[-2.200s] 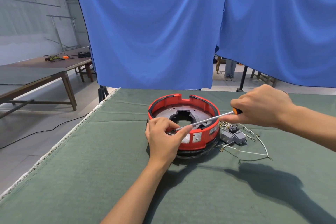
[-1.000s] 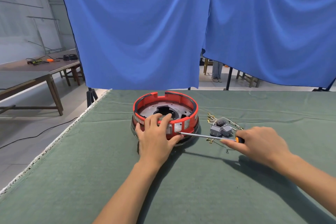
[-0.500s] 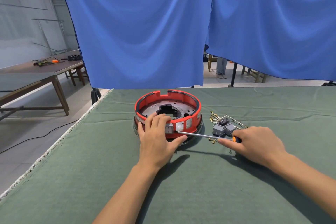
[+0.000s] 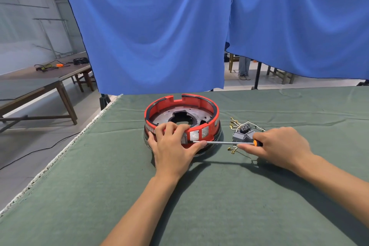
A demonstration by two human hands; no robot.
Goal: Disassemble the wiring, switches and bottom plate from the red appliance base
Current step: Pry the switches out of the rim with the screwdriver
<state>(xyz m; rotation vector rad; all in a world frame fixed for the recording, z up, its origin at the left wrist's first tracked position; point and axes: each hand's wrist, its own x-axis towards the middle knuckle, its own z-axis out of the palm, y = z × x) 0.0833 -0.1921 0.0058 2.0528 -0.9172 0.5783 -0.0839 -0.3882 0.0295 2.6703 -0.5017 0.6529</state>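
My two arms reach out over a table with a green cloth (image 4: 99,195) on it. My left hand (image 4: 172,150) rests on the near side of the red appliance base (image 4: 207,132), with the fingers curled over its rim and the thumb against its side. My right hand (image 4: 279,149) is wrapped round the orange handle of a screwdriver (image 4: 225,142). The metal rod lies almost flat and its tip touches the red side near my left thumb. Just right of the red base, on the cloth, lies a small heap of gray switches and wires (image 4: 242,134). Inside the red ring I see the dark metal bottom plate (image 4: 179,119) with a hole in the middle. It sits near the far left part of the table.

Behind the table hang big blue curtains (image 4: 159,26). On the left stands a brown wooden table (image 4: 50,78) with cables on it.

Two seconds ago the screwdriver was up high and poked down inside the ring. Now it is low, at the outside wall.
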